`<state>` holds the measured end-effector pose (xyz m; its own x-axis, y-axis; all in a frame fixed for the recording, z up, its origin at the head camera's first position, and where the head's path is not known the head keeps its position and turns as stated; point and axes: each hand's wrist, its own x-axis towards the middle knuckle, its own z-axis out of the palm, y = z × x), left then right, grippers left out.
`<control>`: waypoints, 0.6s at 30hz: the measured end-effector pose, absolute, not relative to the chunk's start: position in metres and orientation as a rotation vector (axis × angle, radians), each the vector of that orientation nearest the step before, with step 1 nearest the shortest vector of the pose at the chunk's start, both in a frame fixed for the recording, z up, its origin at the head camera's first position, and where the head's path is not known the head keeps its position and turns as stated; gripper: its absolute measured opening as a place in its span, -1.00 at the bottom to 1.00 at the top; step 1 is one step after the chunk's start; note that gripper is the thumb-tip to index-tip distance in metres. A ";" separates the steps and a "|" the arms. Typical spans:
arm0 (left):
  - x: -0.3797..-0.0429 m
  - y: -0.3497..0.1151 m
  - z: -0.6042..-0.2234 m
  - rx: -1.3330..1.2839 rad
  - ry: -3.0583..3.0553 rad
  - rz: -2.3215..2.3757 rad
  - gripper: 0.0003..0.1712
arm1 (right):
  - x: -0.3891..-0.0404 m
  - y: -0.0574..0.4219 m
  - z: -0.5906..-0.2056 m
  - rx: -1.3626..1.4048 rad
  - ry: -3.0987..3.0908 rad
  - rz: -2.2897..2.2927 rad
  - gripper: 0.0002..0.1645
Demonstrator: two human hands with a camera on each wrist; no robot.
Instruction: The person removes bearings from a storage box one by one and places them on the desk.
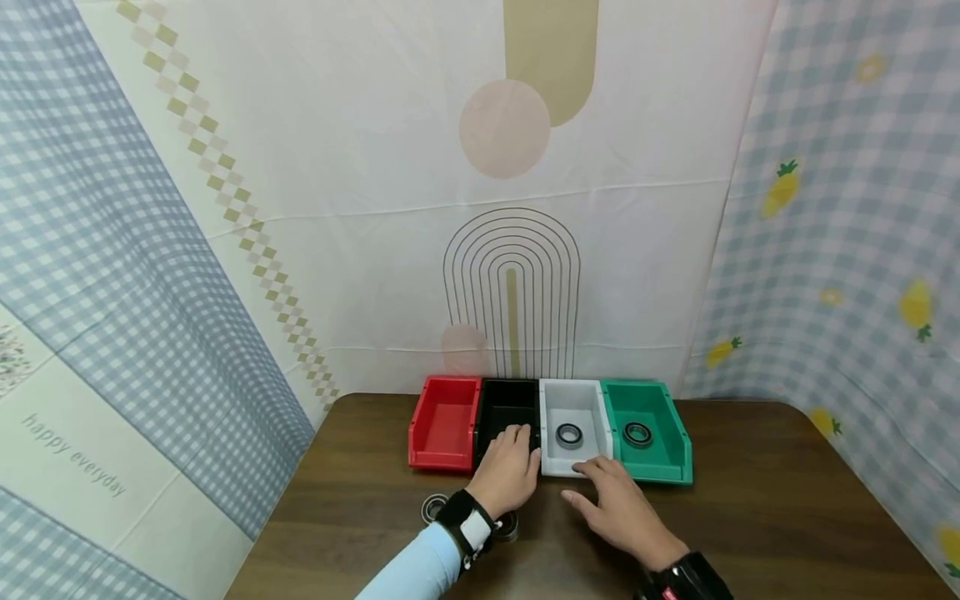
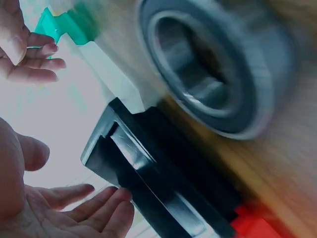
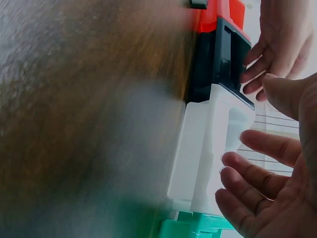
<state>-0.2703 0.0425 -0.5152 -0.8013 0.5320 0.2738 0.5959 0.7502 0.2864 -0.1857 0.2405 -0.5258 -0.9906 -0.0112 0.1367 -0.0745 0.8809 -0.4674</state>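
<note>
My left hand [image 1: 507,469] reaches over the front of the black bin [image 1: 510,402]. Its fingers are loosely bent with nothing between them, as the left wrist view shows. At the front edge of the white bin [image 1: 552,402] is my right hand [image 1: 622,510], fingers spread and holding nothing. A ring-shaped ball bearing [image 1: 569,435] lies inside the white bin, and another bearing [image 1: 637,433] lies inside the green bin [image 1: 670,446]. Beside my left wrist, a bearing [image 1: 433,507] lies on the table; a further bearing [image 1: 507,527] is partly hidden by the wristband.
A red bin [image 1: 444,417] stands at the left end of the row, side by side with the black one. The brown wooden table [image 1: 757,492] reaches back to a patterned cloth [image 1: 375,275], with checked cloth hanging on both sides.
</note>
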 end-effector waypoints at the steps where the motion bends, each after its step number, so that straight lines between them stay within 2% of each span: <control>1: -0.272 0.047 -0.515 -0.882 -2.774 -0.547 -0.40 | -0.186 0.241 -0.526 0.069 -2.917 0.733 -0.44; 9: -0.289 0.080 -0.520 -0.738 -2.797 -0.434 -0.29 | -0.185 0.239 -0.526 0.075 -2.904 0.749 -0.46; 18: -0.301 0.106 -0.522 -0.587 -2.810 -0.324 -0.26 | -0.184 0.239 -0.526 0.089 -2.882 0.784 -0.50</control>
